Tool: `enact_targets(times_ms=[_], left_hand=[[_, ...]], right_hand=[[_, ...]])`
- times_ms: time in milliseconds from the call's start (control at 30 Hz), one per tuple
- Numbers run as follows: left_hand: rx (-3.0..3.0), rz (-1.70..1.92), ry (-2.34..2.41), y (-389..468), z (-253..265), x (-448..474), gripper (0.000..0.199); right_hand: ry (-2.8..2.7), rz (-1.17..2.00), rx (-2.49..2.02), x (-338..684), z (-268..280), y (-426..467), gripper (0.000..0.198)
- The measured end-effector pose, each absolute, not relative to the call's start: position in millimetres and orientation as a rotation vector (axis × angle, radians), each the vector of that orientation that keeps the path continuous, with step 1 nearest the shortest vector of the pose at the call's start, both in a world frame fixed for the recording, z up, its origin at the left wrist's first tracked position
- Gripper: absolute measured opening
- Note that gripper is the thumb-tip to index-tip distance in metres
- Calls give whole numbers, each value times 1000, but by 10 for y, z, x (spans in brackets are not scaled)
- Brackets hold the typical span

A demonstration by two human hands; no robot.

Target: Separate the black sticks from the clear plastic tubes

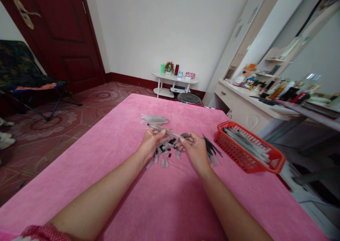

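Note:
A slim, clear pen (172,133) with a dark left end is held almost level above the table. My left hand (151,141) pinches it near that dark end, while the fingers of my right hand (196,148) close on its other end. Below the hands lies a loose pile of clear pen caps (163,162) and small black plugs (169,155). Just beyond my left hand, several clear pens or barrels (155,119) lie side by side. Thin black-tipped pen refills (210,147) fan out beside my right hand.
A red plastic basket (230,151) filled with clear pen parts (247,142) stands at the right on the pink tablecloth (159,202). Past the table are a round stool (189,98), a white side table (159,89), a cluttered dresser (249,112) and a folding chair (29,81).

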State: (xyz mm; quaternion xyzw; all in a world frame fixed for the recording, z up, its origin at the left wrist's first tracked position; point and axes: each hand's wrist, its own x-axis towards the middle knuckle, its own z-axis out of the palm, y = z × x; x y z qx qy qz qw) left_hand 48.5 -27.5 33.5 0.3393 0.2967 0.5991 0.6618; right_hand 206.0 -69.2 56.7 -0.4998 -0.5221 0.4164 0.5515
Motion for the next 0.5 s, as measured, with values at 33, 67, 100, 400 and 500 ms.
enact_targets(times_ms=[33, 67, 100, 400, 500], left_hand=[[766, 1356, 674, -275, 329, 487, 43], [768, 1357, 673, -275, 324, 488, 44], [773, 1356, 671, -277, 320, 489, 45], [839, 1374, 641, -340, 313, 491, 48], [862, 1379, 629, -353, 294, 495, 47]], right_hand=[[-1234, 972, -1186, 2060, 572, -697, 18], [-1228, 962, -1186, 2057, 578, -703, 17], [-1217, 958, -1183, 2054, 584, -710, 16], [-1087, 1023, -1164, 2015, 593, -754, 14], [-1063, 1071, -1166, 2015, 600, -763, 13]])
